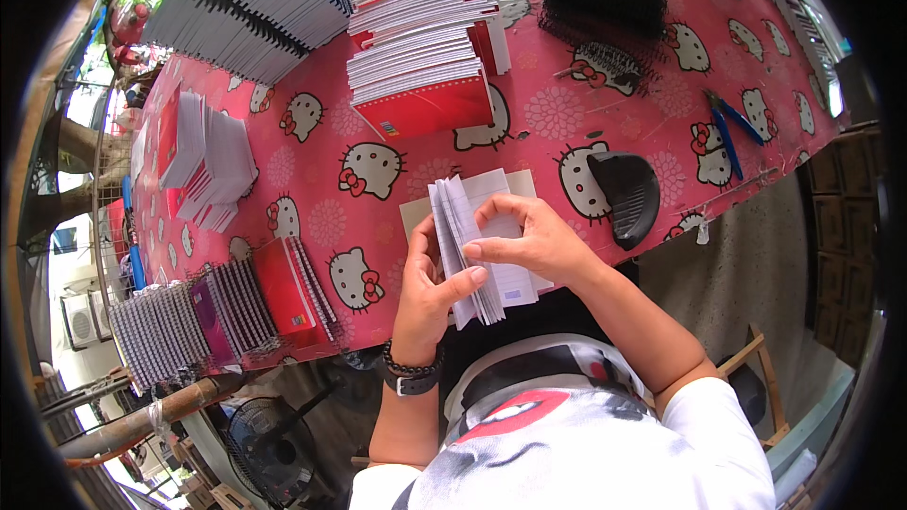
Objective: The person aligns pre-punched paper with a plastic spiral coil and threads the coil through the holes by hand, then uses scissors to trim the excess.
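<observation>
Sheets (460,212) are left of the comb (631,198), by the near edge of the tabletop (312,184). Left hand's (430,283) grip has them pinched. Right hand's (534,241) grip is curled against them, thumb and finger a bit apart; can't tell if it's got a leaf. Imo the fanned pages are the risk: if the left thumb eases up, they could skew or slip off that edge.
</observation>
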A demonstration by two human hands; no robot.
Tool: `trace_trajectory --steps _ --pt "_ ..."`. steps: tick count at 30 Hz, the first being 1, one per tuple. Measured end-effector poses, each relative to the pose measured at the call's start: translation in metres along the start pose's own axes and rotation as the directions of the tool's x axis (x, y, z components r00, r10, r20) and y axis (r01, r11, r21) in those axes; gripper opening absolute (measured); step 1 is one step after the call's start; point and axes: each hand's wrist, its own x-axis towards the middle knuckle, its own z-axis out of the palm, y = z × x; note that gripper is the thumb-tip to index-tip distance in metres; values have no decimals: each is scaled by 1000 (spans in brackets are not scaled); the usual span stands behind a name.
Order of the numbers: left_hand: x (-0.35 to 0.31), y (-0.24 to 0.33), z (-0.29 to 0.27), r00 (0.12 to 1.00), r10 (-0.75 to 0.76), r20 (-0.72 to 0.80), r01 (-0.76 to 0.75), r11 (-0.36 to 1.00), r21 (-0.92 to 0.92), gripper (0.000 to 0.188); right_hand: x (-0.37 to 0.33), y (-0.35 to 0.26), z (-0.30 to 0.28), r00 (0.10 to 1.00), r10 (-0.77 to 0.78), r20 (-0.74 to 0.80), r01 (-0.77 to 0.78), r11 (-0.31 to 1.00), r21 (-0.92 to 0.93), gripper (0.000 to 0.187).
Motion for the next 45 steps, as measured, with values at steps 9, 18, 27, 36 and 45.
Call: trace_trajectory --steps 9,18,27,36,45 --pt "-1 -1 1 1000 -5 -9 5 1000 7 79 -2 -1 0 1000 5 1 -5 1000 22 37" --pt "-1 -1 -1 1000 -21 -1 21 999 -35 79 -1 1 -1 1000 -18 -3 18 1000 9 35" --pt "-1 -3 -5 1000 -31 -6 30 992 -125 74 -1 7 1 998 -50 -27 53 993 109 27" --pt "0 -3 -8 1000 -27 14 29 988 -154 77 -8 -2 6 975 -216 -44 215 976 -28 18" --pt "-1 -3 -2 999 -33 -42 31 999 -39 78 -2 -6 5 986 -164 7 163 976 -145 30"
